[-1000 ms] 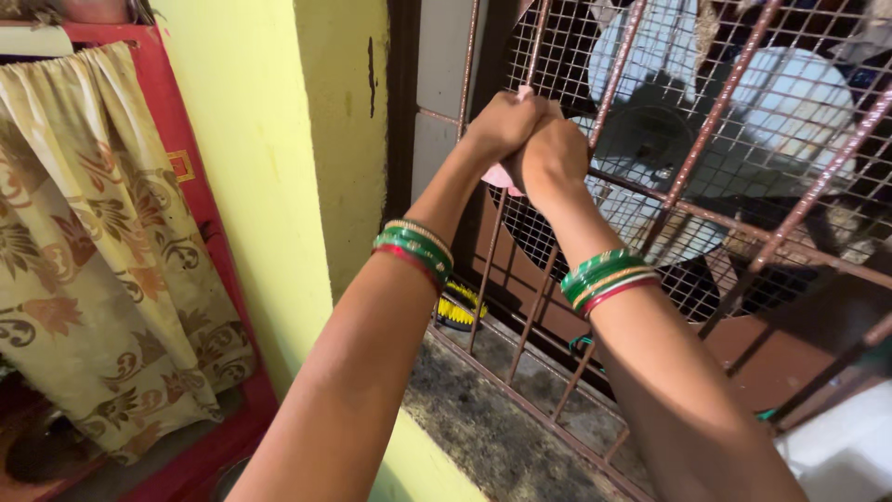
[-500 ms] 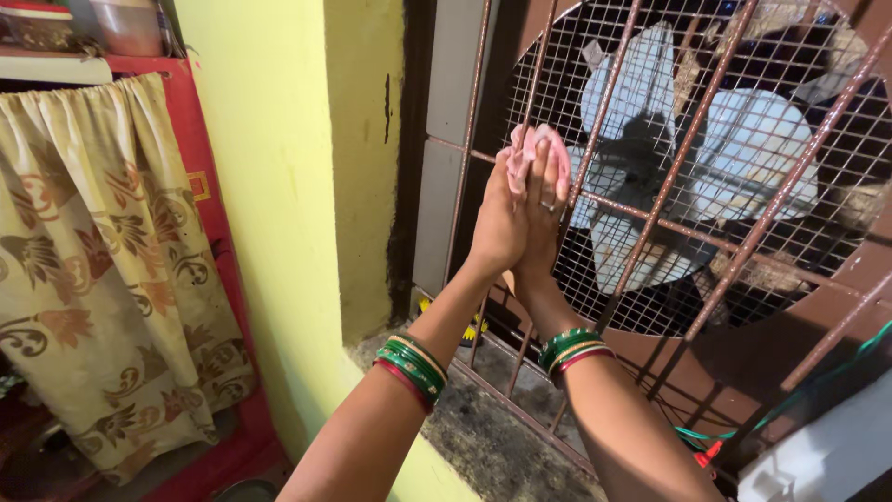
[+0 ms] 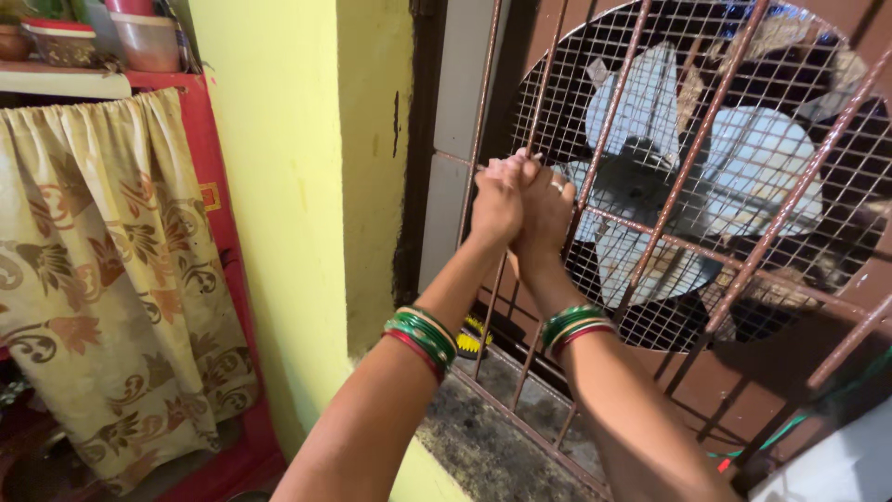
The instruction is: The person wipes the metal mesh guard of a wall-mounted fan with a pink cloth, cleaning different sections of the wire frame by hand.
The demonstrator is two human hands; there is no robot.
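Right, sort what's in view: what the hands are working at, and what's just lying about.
In hand:
left hand and right hand, pressed together at the window grille
wire mesh behind the bars
fan blades behind the mesh

Lying about:
floral curtain
red shelf unit
containers on top
yellow wall
stone sill

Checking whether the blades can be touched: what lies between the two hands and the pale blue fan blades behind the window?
In the head view, fine wire mesh and brown metal grille bars separate the hands from the pale blue fan blades.
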